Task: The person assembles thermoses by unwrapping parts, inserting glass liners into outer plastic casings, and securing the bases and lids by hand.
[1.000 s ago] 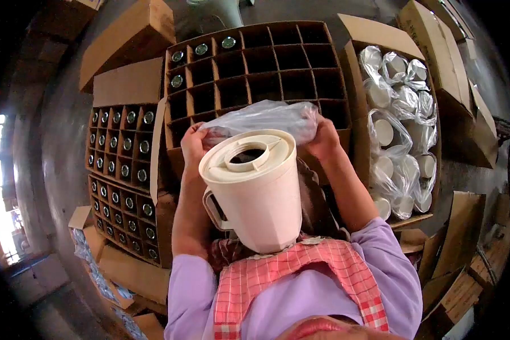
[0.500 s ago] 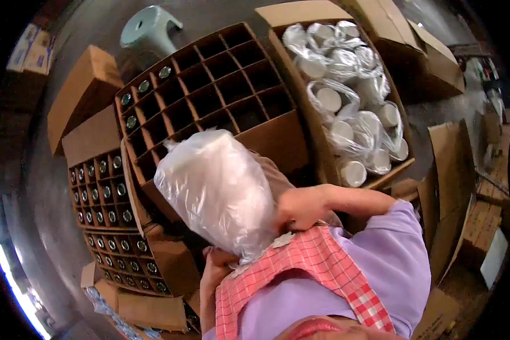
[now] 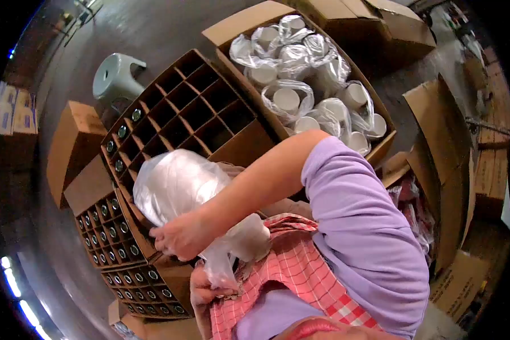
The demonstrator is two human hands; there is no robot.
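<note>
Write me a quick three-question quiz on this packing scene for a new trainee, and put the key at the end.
1. Multiple choice: what is wrapped around the white container in front of the person?
A) newspaper
B) a clear plastic bag
C) a towel

2. True or false: the stool stands on the floor, past the large divided box.

3. Fill in: the person's ____ hand grips the plastic bag next to the red apron.

Key: 1. B; 2. True; 3. left.
</note>
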